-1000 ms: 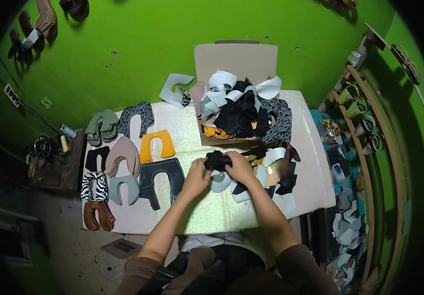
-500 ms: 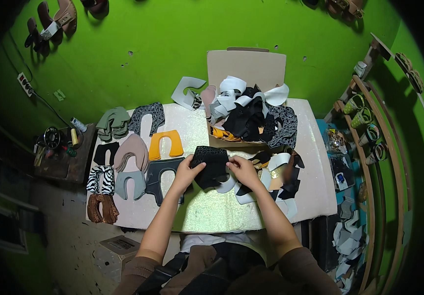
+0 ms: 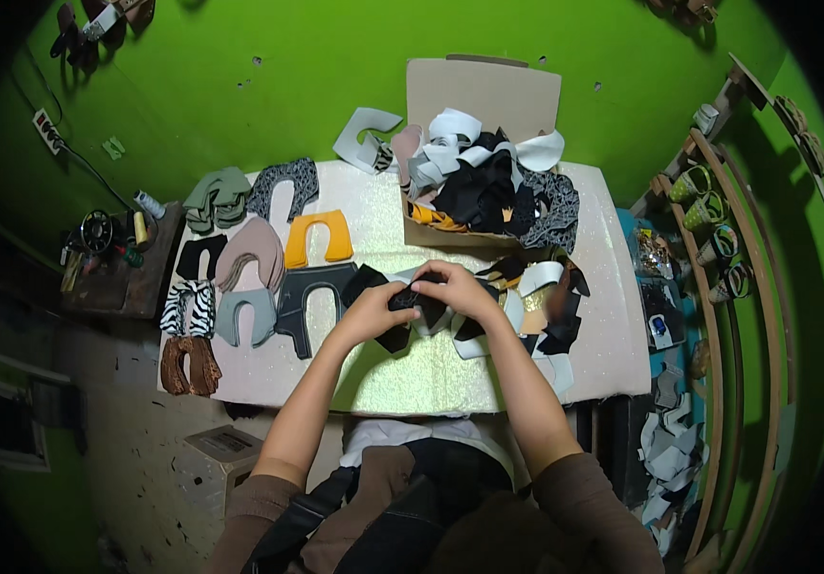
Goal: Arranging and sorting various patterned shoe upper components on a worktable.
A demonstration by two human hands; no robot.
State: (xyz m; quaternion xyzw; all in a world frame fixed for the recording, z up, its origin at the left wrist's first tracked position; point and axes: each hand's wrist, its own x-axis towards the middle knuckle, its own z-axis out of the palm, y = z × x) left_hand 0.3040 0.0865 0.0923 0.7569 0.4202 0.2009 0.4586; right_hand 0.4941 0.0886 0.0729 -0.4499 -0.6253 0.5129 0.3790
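Over the middle of the table, my left hand (image 3: pixel 376 313) and my right hand (image 3: pixel 456 290) are close together, both closed on a black patterned material piece (image 3: pixel 404 298). Fingers and thumbs pinch it, and part of it is hidden behind them. Black material also shows left of and below my left hand; whether it is all one piece I cannot tell. Just left lies a dark grey U-shaped piece (image 3: pixel 294 311). A loose heap of black, white and tan cut pieces (image 3: pixel 538 304) lies right of my right hand.
An open cardboard box (image 3: pixel 450 235) overflowing with scraps stands at the table's back. Stacked U-shaped pieces, including yellow (image 3: pixel 320 236), pink (image 3: pixel 251 254) and zebra-striped (image 3: pixel 188 309) ones, cover the left side. A wooden rack (image 3: pixel 732 364) with sandals stands at right, a sewing machine (image 3: pixel 96 231) at left.
The black piece was spread flat between my hands; now it is bunched or folded. My hands have come closer together and risen slightly in view. The whole view has shifted a little.
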